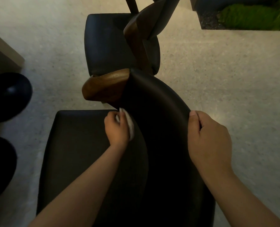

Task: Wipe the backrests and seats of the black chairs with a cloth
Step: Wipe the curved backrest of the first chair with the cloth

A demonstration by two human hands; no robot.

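Directly below me stands a black chair with a curved black backrest (158, 102) and a black seat (73, 145). My left hand (117, 128) grips a white cloth (130, 124) and presses it against the inner face of the backrest, low down near the wooden armrest (103, 86). My right hand (209, 140) grips the backrest's right end, thumb on its top edge. A second black chair (106, 45) stands farther ahead, its wooden back frame (140, 35) rising over its seat.
Pale speckled floor (226, 71) surrounds the chairs. Two dark rounded objects (6, 97) lie at the left edge, near a beige block (1, 54). A planter with green moss (250, 17) sits at the top right.
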